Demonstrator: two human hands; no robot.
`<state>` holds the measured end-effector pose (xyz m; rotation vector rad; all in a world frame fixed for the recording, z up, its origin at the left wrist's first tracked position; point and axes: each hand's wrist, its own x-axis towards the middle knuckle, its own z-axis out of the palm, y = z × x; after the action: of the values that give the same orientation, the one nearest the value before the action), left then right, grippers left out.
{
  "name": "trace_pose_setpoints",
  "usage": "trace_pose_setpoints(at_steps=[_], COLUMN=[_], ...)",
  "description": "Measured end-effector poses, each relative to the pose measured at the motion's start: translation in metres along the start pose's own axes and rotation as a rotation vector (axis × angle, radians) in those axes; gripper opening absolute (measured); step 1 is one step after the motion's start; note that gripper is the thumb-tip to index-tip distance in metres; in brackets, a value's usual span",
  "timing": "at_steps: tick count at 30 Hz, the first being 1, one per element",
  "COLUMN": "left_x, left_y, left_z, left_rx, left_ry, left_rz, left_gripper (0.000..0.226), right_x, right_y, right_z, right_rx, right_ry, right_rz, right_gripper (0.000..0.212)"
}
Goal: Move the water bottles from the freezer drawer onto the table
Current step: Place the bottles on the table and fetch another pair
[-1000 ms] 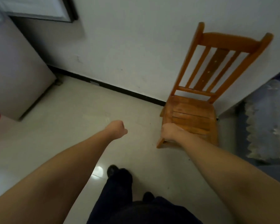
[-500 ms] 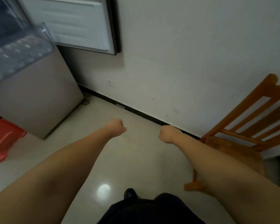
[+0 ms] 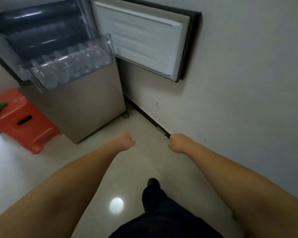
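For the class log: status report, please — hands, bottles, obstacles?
Left hand, right hand fisted, empty. Water bottles lying in open freezer drawer. Nothing blocking.

Freezer drawer [image 3: 72, 66] — clear glossy plastic; floor [image 3: 136, 169] — glossy tile.

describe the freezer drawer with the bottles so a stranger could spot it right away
Find the tan fridge standing against the white wall, its freezer door swung open. The freezer drawer juts out of the compartment. Unlike the dark drawers pushed in above, it is clear plastic, pulled out, with water bottles lying side by side inside.
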<state>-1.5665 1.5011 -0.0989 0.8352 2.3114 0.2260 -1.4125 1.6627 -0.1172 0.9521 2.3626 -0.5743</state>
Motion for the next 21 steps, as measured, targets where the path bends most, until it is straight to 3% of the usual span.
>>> trace_pose_setpoints(at_steps=[4,8,14,21], left_x=[0.052,0.093,0.128,0.183], left_y=[-0.002,-0.005,-0.031,-0.062], left_z=[-0.058,-0.099,-0.138,-0.207], left_rx=[-0.037,-0.117,-0.184,-0.234], left_ry=[0.077,0.210,0.239,0.351], left_rz=[-0.096,-0.129,-0.234,-0.238], left_gripper=[0.025,0.012,0.015,0.023], right_x=[0.073,0.132,0.194,0.245], right_y=[-0.035,-0.072,-0.136,-0.218], right_z=[-0.063,-0.127,-0.169,-0.222], right_rx=[-0.081,-0.136,-0.215,-0.149], right_ry=[0.008,0.041,-0.002,0.060], right_rz=[-0.085,-0.198,-0.355,-0.475], right_gripper=[0.038,0.035,0.023,0.025])
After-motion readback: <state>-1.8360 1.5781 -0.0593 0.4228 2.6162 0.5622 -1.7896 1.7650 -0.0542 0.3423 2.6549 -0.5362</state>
